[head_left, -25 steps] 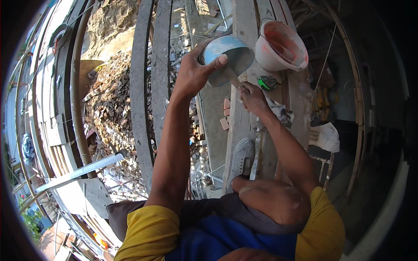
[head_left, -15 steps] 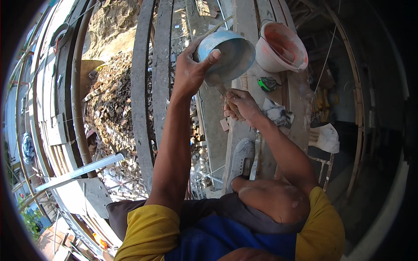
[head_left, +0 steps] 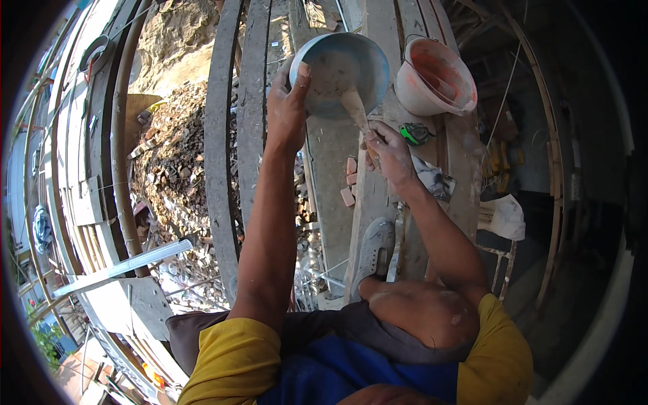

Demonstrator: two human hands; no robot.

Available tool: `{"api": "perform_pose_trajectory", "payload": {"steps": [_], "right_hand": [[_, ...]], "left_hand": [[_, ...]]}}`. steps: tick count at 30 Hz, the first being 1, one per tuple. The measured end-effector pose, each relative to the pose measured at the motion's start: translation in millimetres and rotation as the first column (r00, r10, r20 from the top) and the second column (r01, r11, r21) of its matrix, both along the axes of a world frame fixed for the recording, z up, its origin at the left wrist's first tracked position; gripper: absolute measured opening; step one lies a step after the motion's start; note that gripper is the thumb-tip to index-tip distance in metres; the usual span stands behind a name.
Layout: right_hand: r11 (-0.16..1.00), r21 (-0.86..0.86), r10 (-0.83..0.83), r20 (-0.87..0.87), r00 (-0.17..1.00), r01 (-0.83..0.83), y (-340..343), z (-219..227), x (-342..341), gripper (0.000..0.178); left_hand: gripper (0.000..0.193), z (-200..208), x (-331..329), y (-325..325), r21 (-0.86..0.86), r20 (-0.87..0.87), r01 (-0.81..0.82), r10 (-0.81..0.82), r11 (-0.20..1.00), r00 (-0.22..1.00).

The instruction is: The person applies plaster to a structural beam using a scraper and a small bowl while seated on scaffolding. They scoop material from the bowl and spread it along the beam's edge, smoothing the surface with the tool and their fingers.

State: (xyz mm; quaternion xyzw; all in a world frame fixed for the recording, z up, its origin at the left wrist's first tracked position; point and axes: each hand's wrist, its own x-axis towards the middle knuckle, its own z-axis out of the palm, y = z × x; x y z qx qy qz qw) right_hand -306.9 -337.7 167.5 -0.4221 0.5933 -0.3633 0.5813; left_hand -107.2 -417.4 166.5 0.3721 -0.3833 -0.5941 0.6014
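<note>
My left hand [head_left: 289, 108] grips the left rim of a round blue bowl [head_left: 375, 59], thumb over the edge and fingers under it. The bowl is tipped so that its inside faces me, and greyish wet paste [head_left: 331, 71] coats the bottom. My right hand [head_left: 390, 154] is closed around the handle of a putty knife [head_left: 354, 108]. The knife's paste-smeared blade reaches over the bowl's near rim into the paste. Pale dust covers the fingers of that hand.
A white bucket [head_left: 422, 101] with red stains stands right of the bowl on the planks. Near my right hand lie a green and black tape measure [head_left: 416, 133], a crumpled sheet [head_left: 432, 179] and pinkish blocks [head_left: 348, 196]. Left, gaps between planks [head_left: 223, 135] open onto rubble [head_left: 177, 148] below.
The bowl has moved slightly left and turned so more of its inside shows. My right hand has risen to the right, and the putty knife's blade now lies inside the bowl.
</note>
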Motion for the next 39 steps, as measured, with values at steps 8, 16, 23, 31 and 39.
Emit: {"api": "perform_pose_trajectory", "payload": {"steps": [8,16,23,31,39], "right_hand": [[0.787,-0.408,-0.009,-0.758,0.652,-0.463,13.9,-26.3,-26.2,0.048],[0.754,0.132,0.150,-0.988,-0.027,-0.643,54.3,-106.1,-71.7,0.056],[0.839,0.384,0.418,-0.908,0.006,-0.385,62.8,-79.2,-53.1,0.040],[0.957,0.069,0.153,-0.945,0.289,-0.282,64.0,-12.9,-89.8,0.043],[0.992,-0.124,-0.082,-0.830,0.552,-0.039,62.3,-42.0,-113.7,0.037]], "left_hand": [[0.064,0.4,14.7,-1.4,0.283,-0.073,-0.217,0.247,0.934,0.966],[0.063,-9.9,19.3,-4.9,0.243,-0.017,-0.438,0.455,0.865,0.890],[0.077,-0.7,28.7,-2.7,0.237,-0.085,-0.408,0.438,0.882,0.895],[0.084,-31.7,-0.4,0.2,0.394,0.060,-0.414,0.427,0.820,0.902],[0.064,-86.4,-63.8,42.0,0.666,-0.069,0.077,-0.041,0.742,0.997]]}}
